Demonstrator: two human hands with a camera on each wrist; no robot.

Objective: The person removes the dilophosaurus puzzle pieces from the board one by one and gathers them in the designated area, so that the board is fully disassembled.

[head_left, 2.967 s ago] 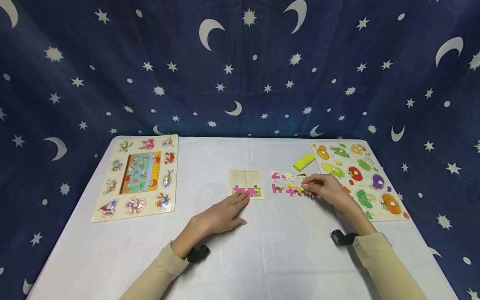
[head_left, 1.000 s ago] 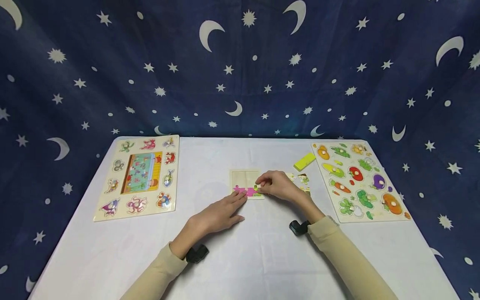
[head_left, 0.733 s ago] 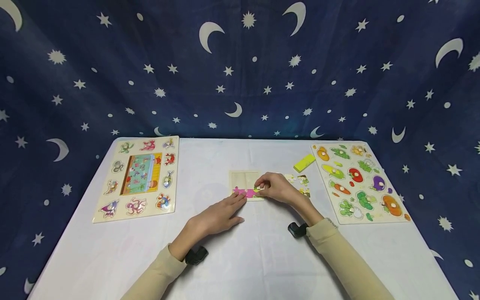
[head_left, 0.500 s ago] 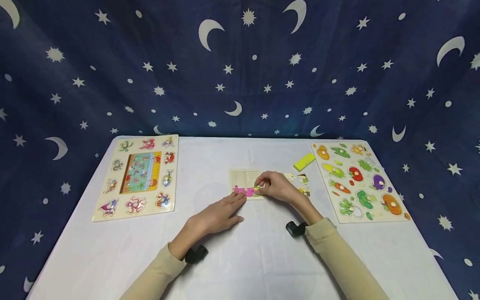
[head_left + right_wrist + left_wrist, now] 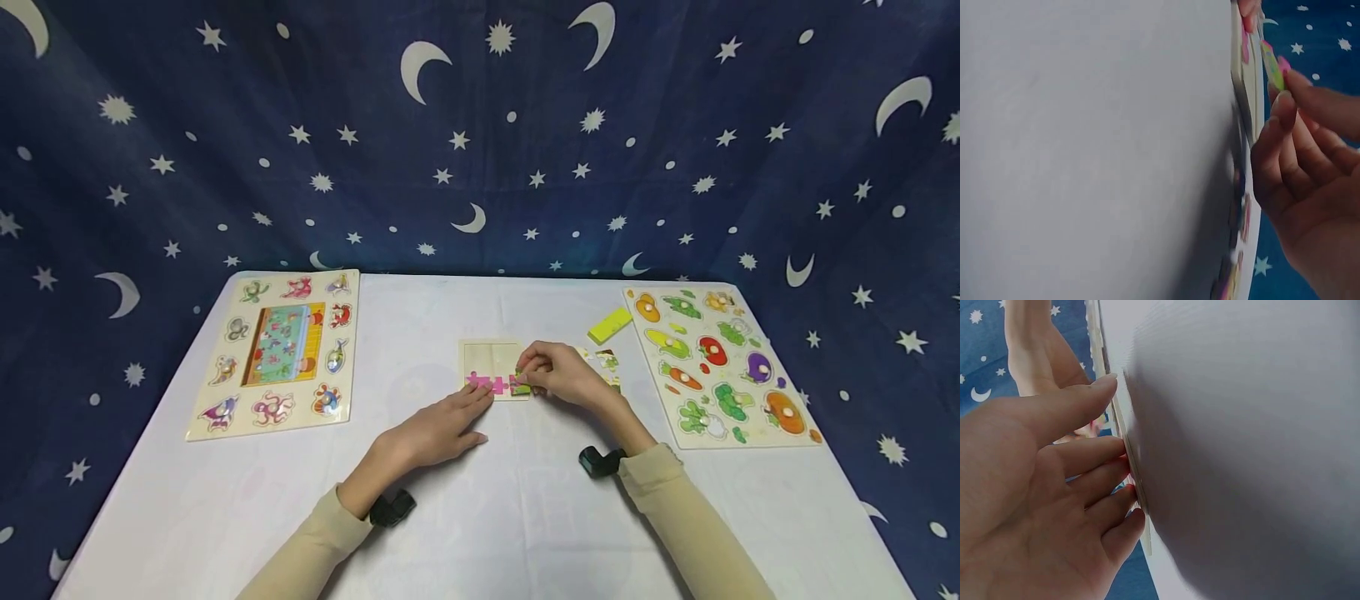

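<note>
A small square wooden puzzle tray [image 5: 491, 354] lies mid-table, with pink jigsaw pieces [image 5: 498, 385] along its near edge. My left hand [image 5: 442, 429] rests with straight fingers, its fingertips on the pieces at the tray's near left corner. Over the near right corner, my right hand [image 5: 562, 372] pinches a green and pink jigsaw piece [image 5: 520, 384] between thumb and fingertips. In the right wrist view that piece [image 5: 1272, 65] stands tilted, off the tray's surface. More loose jigsaw pieces [image 5: 607, 358] lie right of the tray, partly hidden behind my right hand.
A sea-animal peg puzzle board [image 5: 225, 333] lies at the left, and a vegetable peg puzzle board [image 5: 731, 400] at the right. A yellow-green block [image 5: 610, 325] sits behind the loose pieces. A dark star-patterned cloth [image 5: 480, 150] hangs behind the white table [image 5: 480, 533].
My right hand moved left from the loose pieces to the tray's near right corner. Within the last half second it shifted slightly right with the pinched piece. My left hand has stayed nearly still.
</note>
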